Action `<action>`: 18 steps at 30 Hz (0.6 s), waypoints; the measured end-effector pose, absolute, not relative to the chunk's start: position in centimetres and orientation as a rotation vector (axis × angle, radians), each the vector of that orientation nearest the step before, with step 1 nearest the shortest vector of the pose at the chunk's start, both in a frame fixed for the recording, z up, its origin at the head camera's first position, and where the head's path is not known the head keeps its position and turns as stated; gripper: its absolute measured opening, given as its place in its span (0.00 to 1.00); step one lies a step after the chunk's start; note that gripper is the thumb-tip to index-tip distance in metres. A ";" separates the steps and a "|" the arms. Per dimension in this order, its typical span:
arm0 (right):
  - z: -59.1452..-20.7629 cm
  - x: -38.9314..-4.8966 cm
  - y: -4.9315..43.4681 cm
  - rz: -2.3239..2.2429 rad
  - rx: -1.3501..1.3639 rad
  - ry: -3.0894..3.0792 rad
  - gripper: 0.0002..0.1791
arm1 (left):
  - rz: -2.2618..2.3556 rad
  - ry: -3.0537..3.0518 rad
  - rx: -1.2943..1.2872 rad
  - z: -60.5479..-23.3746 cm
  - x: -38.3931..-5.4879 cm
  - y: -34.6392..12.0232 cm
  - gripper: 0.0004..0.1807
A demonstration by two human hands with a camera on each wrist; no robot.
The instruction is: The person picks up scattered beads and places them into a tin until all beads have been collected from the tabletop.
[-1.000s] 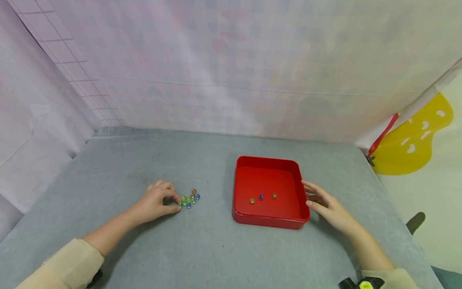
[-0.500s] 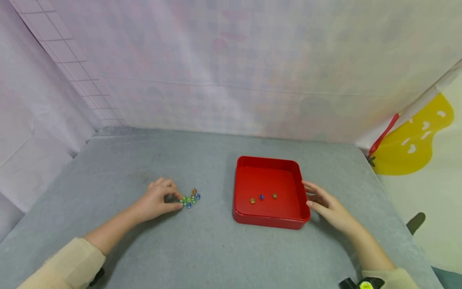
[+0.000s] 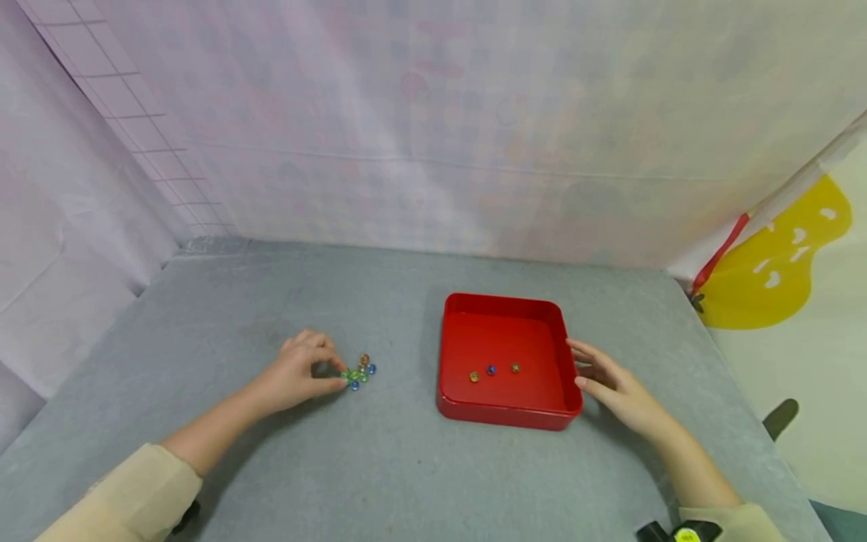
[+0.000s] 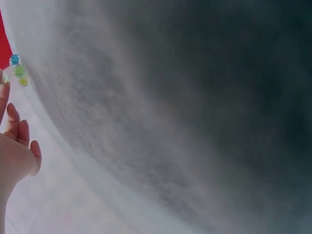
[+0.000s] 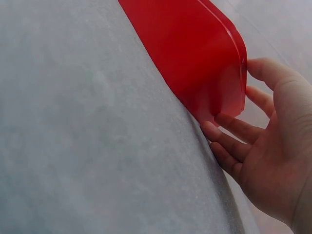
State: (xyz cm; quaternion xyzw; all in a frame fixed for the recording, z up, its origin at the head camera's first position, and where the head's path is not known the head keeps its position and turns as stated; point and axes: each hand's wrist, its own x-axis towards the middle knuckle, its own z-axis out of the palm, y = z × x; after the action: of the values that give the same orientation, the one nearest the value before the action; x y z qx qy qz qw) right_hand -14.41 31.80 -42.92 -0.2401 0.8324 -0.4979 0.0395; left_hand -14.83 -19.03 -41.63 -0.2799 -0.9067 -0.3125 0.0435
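In the head view, a small cluster of green, blue and amber glass marbles (image 3: 363, 376) lies on the grey table, left of the red tray (image 3: 501, 412). My left hand (image 3: 296, 375) is at the cluster's left edge, thumb and forefinger pinching a green marble (image 4: 4, 78). Blue and green marbles (image 4: 19, 71) show just beyond those fingertips in the left wrist view. On the other side, my right hand (image 3: 619, 391) rests its extended fingers against the tray's right wall. Inside the tray lie a blue marble (image 3: 491, 369) and two yellowish ones (image 3: 474, 376).
The grey-covered table (image 3: 400, 482) extends around the tray and marbles. A pale patterned curtain (image 3: 420, 150) hangs along its back edge, with another at the left. A yellow fruit-shaped decoration (image 3: 772, 278) is beyond the right edge.
My left hand has edged slightly right, its fingertips moving closer into the marble cluster. The right hand, the tray and the marbles in it have stayed put.
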 end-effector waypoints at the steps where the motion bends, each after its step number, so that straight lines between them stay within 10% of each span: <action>1: -42.9 -14.4 31.8 -1.524 -0.736 2.553 0.31 | -0.954 -2.776 -0.858 -41.6 -14.9 -19.0 0.08; 18: -42.9 -14.4 31.8 -1.524 -0.729 2.552 0.31 | -1.006 -2.755 -0.910 -40.8 -15.5 -17.1 0.08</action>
State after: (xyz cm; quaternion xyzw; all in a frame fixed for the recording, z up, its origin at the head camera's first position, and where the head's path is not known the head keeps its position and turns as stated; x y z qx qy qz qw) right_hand -14.43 31.80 -42.91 -0.2379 0.8332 -0.4975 0.0404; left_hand -15.47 -17.11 -40.83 -0.2961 -0.8966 -0.3274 0.0354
